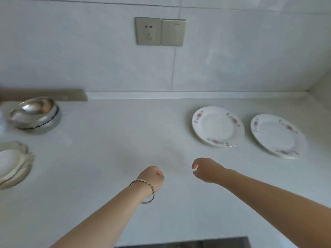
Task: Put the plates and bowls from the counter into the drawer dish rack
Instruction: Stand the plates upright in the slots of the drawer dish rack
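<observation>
While both arms reach out over the pale tabletop point(111, 140), neither hand carries anything. Taking the wall socket point(148, 31) as reference: the left hand point(152, 178), with a bracelet point(145, 191) at its wrist, sits well below the socket, its grip curled shut into a loose fist around nothing. The right hand point(207, 170) lies below and to the right of the socket, just beside the left hand but apart from it, fingers half-curled, grip loosely open and empty. Two floral-rimmed plates lie flat on the tabletop, below and far right of the socket: the nearer plate point(217, 127) lies beyond the right hand and apart from it, and the farther plate point(276, 136) just beside that plate, further right, the two not touching. Below and far left of the socket stand nested metal bowls point(35, 115), near the wall. A stack of white dishes point(14, 163) sits at the frame's left edge, well apart from the left hand. Picture quality is soft throughout.
</observation>
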Motion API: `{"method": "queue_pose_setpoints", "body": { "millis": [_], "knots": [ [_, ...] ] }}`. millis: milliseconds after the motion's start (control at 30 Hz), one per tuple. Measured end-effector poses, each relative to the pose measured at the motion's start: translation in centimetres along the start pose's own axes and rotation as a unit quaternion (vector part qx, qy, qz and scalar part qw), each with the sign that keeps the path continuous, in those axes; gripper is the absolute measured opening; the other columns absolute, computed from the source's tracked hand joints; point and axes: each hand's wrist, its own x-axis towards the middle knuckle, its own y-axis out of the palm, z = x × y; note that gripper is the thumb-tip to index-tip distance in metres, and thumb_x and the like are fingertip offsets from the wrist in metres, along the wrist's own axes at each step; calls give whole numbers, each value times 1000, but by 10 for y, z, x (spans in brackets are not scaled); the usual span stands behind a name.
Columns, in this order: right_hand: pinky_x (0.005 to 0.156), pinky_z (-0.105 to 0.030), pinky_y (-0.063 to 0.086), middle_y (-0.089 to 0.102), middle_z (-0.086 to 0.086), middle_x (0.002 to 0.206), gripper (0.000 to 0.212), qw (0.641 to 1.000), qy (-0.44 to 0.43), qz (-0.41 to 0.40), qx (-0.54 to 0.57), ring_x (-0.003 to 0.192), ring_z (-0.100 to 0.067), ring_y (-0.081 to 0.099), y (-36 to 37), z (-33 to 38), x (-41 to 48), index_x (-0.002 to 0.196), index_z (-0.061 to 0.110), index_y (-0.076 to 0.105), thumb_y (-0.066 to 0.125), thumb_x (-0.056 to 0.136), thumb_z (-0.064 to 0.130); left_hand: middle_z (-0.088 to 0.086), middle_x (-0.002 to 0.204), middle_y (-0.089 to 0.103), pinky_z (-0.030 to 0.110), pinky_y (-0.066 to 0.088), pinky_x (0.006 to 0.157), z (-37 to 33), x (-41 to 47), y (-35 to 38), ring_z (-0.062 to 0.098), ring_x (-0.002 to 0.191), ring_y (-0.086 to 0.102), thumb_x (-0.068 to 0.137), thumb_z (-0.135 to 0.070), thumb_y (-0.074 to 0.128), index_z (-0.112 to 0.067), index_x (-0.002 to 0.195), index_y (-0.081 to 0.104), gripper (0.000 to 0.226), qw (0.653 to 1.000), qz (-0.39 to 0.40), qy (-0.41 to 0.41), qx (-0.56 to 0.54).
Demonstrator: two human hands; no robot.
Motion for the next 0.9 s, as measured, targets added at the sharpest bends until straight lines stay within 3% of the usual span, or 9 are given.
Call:
{"method": "queue_pose_setpoints", "body": {
  "millis": [133, 300, 367, 433, 467, 567, 667, 833, 900],
  "knots": [
    [112, -26, 30, 46, -2, 142, 36, 998, 13, -66, 19, 132, -16, 43, -47, -72, 41, 126, 21, 53, 43, 93, 12, 6, 106, 64, 29, 47, 82, -67, 42, 28, 25, 105, 65, 87, -12, 40, -18, 107, 54, 25, 997, -10, -47, -58],
    [109, -36, 32, 35, -15, 142, 50, 977, 104, -163, 90, 134, -30, 35, -97, -132, 91, 141, 14, 36, 50, 93, 17, 5, 90, 56, 30, 49, 80, -136, 94, 53, 24, 81, 63, 88, -9, 47, -10, 139, 32, 54, 966, -38, -113, -231],
    [109, -41, 32, 35, -20, 141, 57, 964, 158, -164, 135, 134, -35, 34, -107, -149, 114, 142, 10, 31, 53, 92, 25, 8, 96, 58, 36, 50, 95, -156, 116, 59, 26, 93, 62, 81, -13, 57, -9, 145, 21, 74, 955, -38, -121, -268],
    [105, -43, 38, 42, -22, 137, 58, 945, 195, -155, 213, 129, -38, 42, -112, -162, 136, 138, 4, 32, 57, 89, 24, 17, 118, 58, 43, 49, 99, -165, 142, 67, 32, 109, 61, 64, -17, 63, -8, 145, 23, 90, 946, -42, -129, -294],
    [102, -42, 42, 47, -23, 134, 56, 932, 207, -146, 258, 125, -38, 47, -114, -167, 144, 135, 1, 36, 59, 87, 20, 19, 121, 59, 45, 50, 97, -167, 155, 72, 33, 109, 61, 61, -14, 65, -5, 139, 32, 85, 944, -48, -129, -299],
    [94, -38, 48, 58, -21, 124, 44, 897, 227, -127, 359, 116, -35, 56, -113, -174, 158, 124, -4, 51, 62, 83, 6, 16, 117, 63, 46, 53, 93, -168, 181, 84, 31, 105, 62, 66, 5, 69, -2, 121, 52, 58, 943, -97, -118, -296],
    [88, -35, 49, 63, -19, 118, 46, 870, 231, -143, 412, 109, -34, 60, -109, -181, 165, 123, -1, 55, 67, 78, 1, 12, 115, 61, 43, 54, 89, -168, 191, 85, 28, 95, 60, 67, 14, 68, -3, 122, 51, 60, 928, -115, -121, -332],
    [93, -36, 50, 63, -18, 116, 46, 872, 220, -136, 415, 105, -33, 61, -105, -177, 151, 125, -1, 54, 66, 80, 2, 12, 118, 61, 44, 54, 90, -162, 187, 77, 29, 101, 60, 69, 20, 66, -3, 119, 51, 57, 923, -80, -143, -348],
    [85, -34, 50, 65, -17, 109, 42, 873, 204, -144, 420, 93, -29, 59, -100, -169, 136, 121, 0, 55, 64, 80, -1, 14, 117, 60, 43, 53, 86, -155, 174, 72, 30, 100, 58, 70, 24, 61, -4, 110, 48, 50, 914, -64, -154, -369]
  ]
}}
